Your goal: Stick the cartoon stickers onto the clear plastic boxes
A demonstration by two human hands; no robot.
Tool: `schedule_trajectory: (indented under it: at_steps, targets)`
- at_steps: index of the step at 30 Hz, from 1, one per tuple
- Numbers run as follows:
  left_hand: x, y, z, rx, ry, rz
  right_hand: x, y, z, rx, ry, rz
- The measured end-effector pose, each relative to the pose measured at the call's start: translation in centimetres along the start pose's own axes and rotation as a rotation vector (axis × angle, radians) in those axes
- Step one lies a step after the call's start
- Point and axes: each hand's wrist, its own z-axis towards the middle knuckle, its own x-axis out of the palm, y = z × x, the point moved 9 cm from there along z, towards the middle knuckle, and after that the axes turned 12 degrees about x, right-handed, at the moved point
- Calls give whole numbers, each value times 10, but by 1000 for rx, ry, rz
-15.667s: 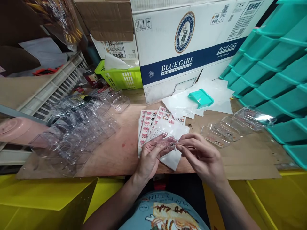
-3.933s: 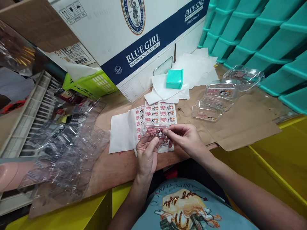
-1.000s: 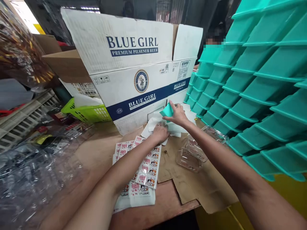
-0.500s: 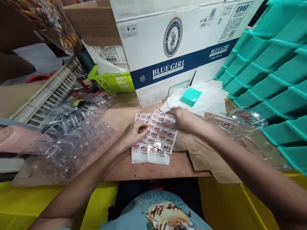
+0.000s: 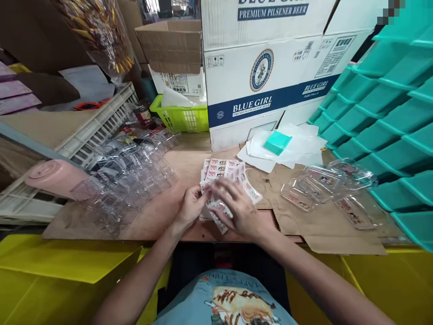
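A sheet of printed stickers (image 5: 251, 192) is lifted and bent over a stack of similar sheets (image 5: 221, 166) on the table. My left hand (image 5: 192, 205) pinches the sheet's left edge between thumb and fingers. My right hand (image 5: 237, 207) lies across the sheet's middle with its fingers bent and somewhat apart, the thumb lower down. Its fingers touch the sheet, but whether they grip it is unclear.
Clear plastic packs (image 5: 131, 180) and a pink bottle (image 5: 57, 176) lie left. Behind are a green basket (image 5: 189, 119) and a white carton (image 5: 233, 76). A teal packet (image 5: 277, 142) rests on white papers (image 5: 304, 155). Stickered clear containers (image 5: 318, 180) and teal bins (image 5: 389, 113) stand right.
My right hand has come down and left onto the sheet, which has turned and bent. My left hand stays at its left edge. The whole view has shifted, showing more on the left.
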Motion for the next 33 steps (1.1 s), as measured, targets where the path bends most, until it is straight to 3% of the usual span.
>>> schedule_trajectory:
  at_steps: [4, 8, 10, 12, 14, 16, 20, 25, 28, 31, 33]
  targets:
    - [8, -21, 10, -13, 177, 6, -11, -34, 40, 177, 126, 205]
    - [-1, -19, 19, -97, 147, -61, -8, -87, 55, 420, 150, 472]
    - [-4, -11, 23, -136, 120, -114, 3, -101, 51, 471, 191, 568]
    - [-3, -2, 26, -176, 92, -167, 9, -107, 45, 487, 178, 560]
    - [-2, 4, 30, -190, 41, -196, -2, -105, 42, 445, 3, 407]
    - [-2, 6, 33, -170, -23, -205, -15, -88, 39, 330, -179, 222]
    - [5, 9, 36, -112, -53, -238, -7, -55, 37, 151, -195, 162]
    - [18, 14, 32, -72, 39, -208, 7, -59, 37, 228, -204, 295]
    - [14, 20, 30, -30, -24, -176, 11, -69, 38, 283, -202, 408]
    - [3, 33, 28, -57, -80, -131, 12, -104, 38, 503, -242, 643]
    - [-8, 34, 29, -38, -67, 15, 8, -133, 34, 669, -315, 772]
